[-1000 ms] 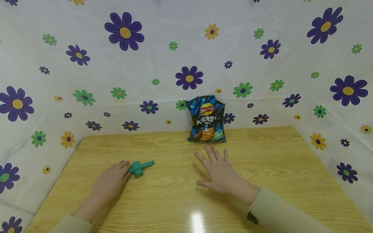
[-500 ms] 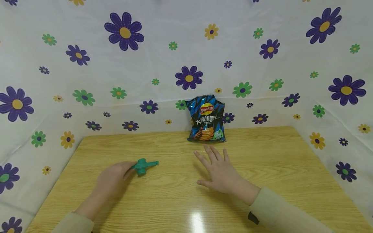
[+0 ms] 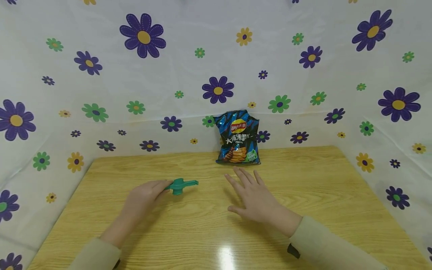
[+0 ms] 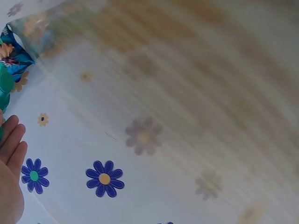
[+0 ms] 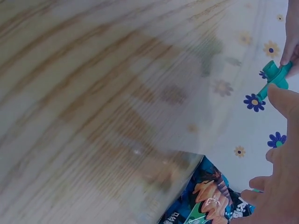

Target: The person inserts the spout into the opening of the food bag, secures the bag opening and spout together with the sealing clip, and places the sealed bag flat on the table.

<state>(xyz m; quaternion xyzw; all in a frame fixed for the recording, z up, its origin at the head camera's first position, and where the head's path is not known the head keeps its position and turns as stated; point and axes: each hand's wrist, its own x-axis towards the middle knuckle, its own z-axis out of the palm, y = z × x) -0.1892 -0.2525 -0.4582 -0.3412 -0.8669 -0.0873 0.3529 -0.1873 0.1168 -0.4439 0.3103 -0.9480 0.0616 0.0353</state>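
Note:
My left hand (image 3: 143, 198) pinches one end of a green bag clip with a round pour spout (image 3: 178, 186) in the head view. The clip's bar points right, above the table. In the left wrist view, the clip (image 4: 5, 86) shows only at the left edge, past my fingers. Fingers spread and palm down, my right hand (image 3: 254, 200) is low over the table just in front of a blue and black chip bag (image 3: 238, 138). That bag stands upright against the back cloth. In the right wrist view, the clip (image 5: 279, 77) appears beyond my right thumb.
A wood-grain table (image 3: 202, 232) spans the space below both hands. White cloth (image 3: 189, 22) printed with purple, green and yellow flowers rises behind it and along both sides. Light glares off the table near its front middle.
My left hand has lifted the green clip off the table and carried it to the right and slightly away from me. The right hand stays nearly in place.

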